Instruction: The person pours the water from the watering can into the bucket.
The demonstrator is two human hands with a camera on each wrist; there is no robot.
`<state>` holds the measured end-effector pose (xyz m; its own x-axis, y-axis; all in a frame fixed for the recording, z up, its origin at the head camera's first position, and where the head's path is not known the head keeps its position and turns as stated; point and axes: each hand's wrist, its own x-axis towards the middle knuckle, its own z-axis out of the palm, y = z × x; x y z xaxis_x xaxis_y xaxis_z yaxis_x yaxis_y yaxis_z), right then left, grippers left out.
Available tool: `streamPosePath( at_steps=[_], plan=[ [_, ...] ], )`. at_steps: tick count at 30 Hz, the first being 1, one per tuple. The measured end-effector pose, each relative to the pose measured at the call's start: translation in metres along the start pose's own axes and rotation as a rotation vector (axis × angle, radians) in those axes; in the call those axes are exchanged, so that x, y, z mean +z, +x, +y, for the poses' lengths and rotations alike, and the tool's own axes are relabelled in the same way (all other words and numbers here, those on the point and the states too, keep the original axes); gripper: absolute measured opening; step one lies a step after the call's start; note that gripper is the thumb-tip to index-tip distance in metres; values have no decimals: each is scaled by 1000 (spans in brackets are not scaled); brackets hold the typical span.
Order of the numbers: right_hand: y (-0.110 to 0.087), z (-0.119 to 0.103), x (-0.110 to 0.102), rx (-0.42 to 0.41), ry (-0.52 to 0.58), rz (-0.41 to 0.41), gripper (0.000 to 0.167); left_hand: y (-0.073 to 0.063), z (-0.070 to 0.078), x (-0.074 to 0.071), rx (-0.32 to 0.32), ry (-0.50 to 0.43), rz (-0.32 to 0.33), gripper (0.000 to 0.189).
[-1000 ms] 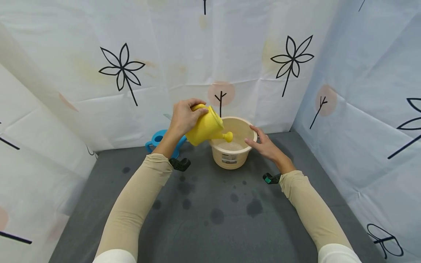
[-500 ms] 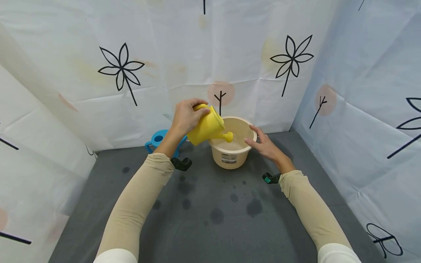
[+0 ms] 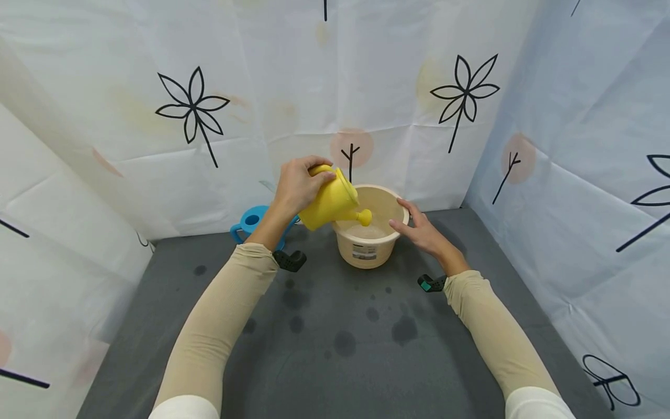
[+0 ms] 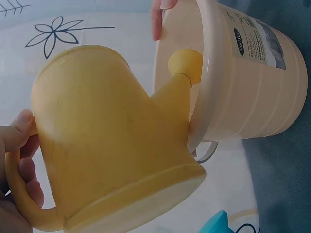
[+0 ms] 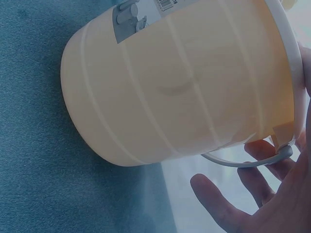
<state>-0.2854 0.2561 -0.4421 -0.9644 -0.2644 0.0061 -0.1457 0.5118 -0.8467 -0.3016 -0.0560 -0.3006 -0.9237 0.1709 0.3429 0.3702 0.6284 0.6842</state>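
Observation:
My left hand (image 3: 299, 186) grips the handle of a yellow watering can (image 3: 330, 201), which is tipped so that its round spout head (image 4: 185, 67) hangs inside the rim of a cream plastic bucket (image 3: 366, 253). No stream from the spout can be made out. On the bucket's right side, my right hand (image 3: 424, 233) holds the rim, thumb and index finger hooked over it. Its other fingers (image 5: 214, 194) spread outside, near the bail handle (image 5: 243, 164). The bucket stands upright on the dark grey table (image 3: 335, 349).
A blue watering can (image 3: 251, 218) stands behind my left forearm, partly hidden by it. Several dark wet-looking spots (image 3: 345, 346) mark the tabletop before the bucket. White cloth walls (image 3: 272, 70) with printed flowers close in the back and both sides.
The yellow watering can and my left hand have shifted very slightly to the right. The bucket and my right hand stay in place.

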Motion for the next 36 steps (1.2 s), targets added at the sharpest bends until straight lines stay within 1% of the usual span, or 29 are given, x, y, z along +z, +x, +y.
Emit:
streamPosePath(
  at_steps=[11, 17, 28, 30, 31, 35, 36],
  plan=[
    [0, 0, 1, 9, -1, 0, 82, 0, 2, 1, -10, 7, 0, 28],
    [0, -1, 0, 9, -5, 2, 82, 0, 3, 1, 3, 20, 0, 28],
    [-1, -1, -2, 21, -7, 2, 82, 1, 7, 3, 3, 26, -22, 30],
    [-6, -13, -3, 23, -15, -11, 81, 2, 7, 3, 5, 25, -23, 30],
    [-7, -15, -3, 23, -15, -16, 80, 2, 7, 3, 5, 25, -24, 30],
    [-8, -18, -2, 17, -7, -24, 78, 1, 7, 3, 4, 26, -27, 30],
    [-5, -12, -2, 12, -4, -21, 79, 1, 7, 3, 3, 28, -30, 30]
  ],
)
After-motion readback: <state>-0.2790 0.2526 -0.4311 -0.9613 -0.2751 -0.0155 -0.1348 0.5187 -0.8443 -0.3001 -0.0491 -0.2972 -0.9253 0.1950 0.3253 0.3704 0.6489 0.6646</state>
